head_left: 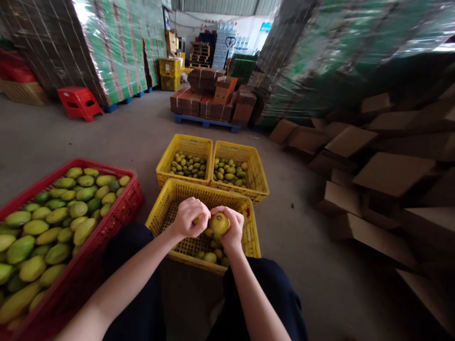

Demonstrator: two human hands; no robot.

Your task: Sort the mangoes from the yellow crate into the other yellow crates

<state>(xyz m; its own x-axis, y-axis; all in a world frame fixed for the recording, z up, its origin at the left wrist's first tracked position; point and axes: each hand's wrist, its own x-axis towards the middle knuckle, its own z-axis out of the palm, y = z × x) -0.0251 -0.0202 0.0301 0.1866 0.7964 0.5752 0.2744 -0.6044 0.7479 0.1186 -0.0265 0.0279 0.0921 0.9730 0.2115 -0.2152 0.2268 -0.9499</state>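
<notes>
My right hand (233, 226) is closed around a yellow lemon (220, 223), whose rounded end faces me. Beside it, my left hand (192, 218) is curled shut on another lemon (197, 219), mostly hidden by the fingers. The two hands nearly touch above the nearest yellow crate (161, 208). Several greenish-yellow lemons (210, 257) lie in that crate's near right part, partly covered by my right hand. To my left, a red crate (133, 182) is heaped with green and yellow lemons (57, 215).
Two more yellow crates (185, 138) (263, 182) with lemons stand just beyond. Open cardboard boxes (393, 173) pile up on the right. A blue pallet (206, 123) with bundled cardboard sits ahead. A red stool (78, 102) stands at the left, near wrapped stacks (121, 47).
</notes>
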